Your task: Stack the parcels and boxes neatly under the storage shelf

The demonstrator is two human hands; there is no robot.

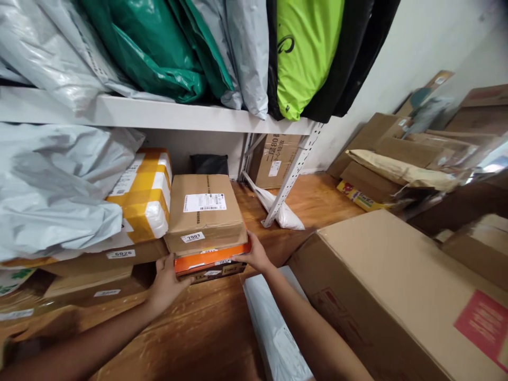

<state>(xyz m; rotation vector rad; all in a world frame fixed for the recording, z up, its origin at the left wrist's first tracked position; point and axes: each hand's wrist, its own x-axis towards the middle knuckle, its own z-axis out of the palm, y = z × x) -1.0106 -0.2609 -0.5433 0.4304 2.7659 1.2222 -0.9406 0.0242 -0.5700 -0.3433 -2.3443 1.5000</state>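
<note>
A stack of boxes sits in the middle of the frame, on the wood floor (206, 328) under a white shelf (159, 114). The brown box (204, 211) is on top. The orange box (212, 257) is under it, and a dark box (216, 271) is at the bottom.

The left hand (166, 286) is at the left end of the stack. Its fingers bend around the corner of the orange box and the dark box. The right hand (256, 254) is at the right end, and its fingers wrap the edge of the orange box, just under the brown box. So both hands squeeze the stack from its two sides.

I think the good way is to push in the same with both hands and keep them level, so the brown box does not slide off. The yellow and white parcel (146, 196) touches the stack on the left, so go slowly there. A white bag (273, 328) lies between the arms.
</note>
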